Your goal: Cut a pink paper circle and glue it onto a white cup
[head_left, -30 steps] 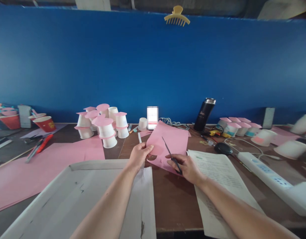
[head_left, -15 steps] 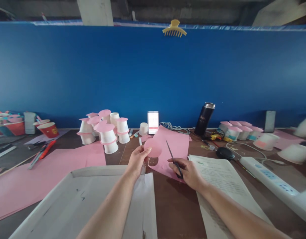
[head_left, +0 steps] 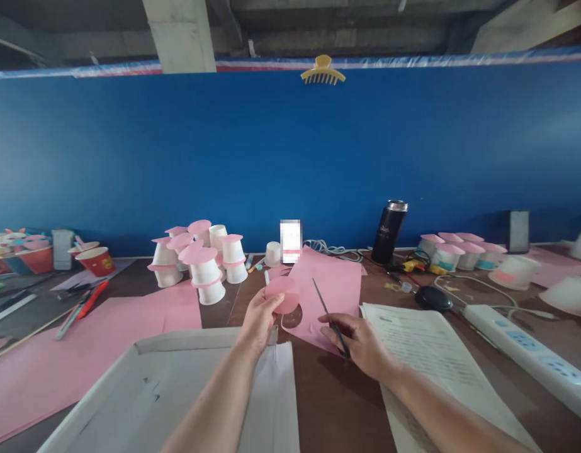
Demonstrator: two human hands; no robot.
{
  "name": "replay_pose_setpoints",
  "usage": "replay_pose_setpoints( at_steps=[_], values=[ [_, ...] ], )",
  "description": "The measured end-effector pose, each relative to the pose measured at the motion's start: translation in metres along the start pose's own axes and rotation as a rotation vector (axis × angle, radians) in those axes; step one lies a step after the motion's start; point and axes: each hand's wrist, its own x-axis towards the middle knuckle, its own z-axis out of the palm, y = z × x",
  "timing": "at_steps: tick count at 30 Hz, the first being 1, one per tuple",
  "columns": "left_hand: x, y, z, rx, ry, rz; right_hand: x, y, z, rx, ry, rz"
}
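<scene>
A round pink paper disc (head_left: 284, 294) is pinched between the thumb and fingers of my left hand (head_left: 260, 319). My right hand (head_left: 359, 343) grips a pair of dark scissors (head_left: 328, 313), their blades pointing up and away to the left and looking closed. Beneath and behind both hands lies a pink paper sheet (head_left: 335, 274), with a rounded cut-out at its lower left edge near the disc. The scissors pass over this sheet without a visible cut being made.
White paper cups (head_left: 206, 274) with pink paper tops are stacked at the left; more capped cups (head_left: 445, 255) stand right. A black bottle (head_left: 389, 231), a mouse (head_left: 433, 298), a power strip (head_left: 526, 345), printed pages (head_left: 422, 346) and a red-handled cutter (head_left: 92, 299) lie around.
The whole view has tilted up slightly, so the table sits lower. My left hand has turned the disc a little and drawn it left; the scissors remain in my right hand.
</scene>
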Motion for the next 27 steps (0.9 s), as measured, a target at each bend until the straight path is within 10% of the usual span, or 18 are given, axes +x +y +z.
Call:
replay_pose_setpoints(
  at_steps=[27],
  values=[
    [-0.0006, 0.0026, 0.0016, 0.011, -0.001, -0.024, -0.0021, 0.0027, 0.0020, -0.028, -0.056, 0.016]
  ],
)
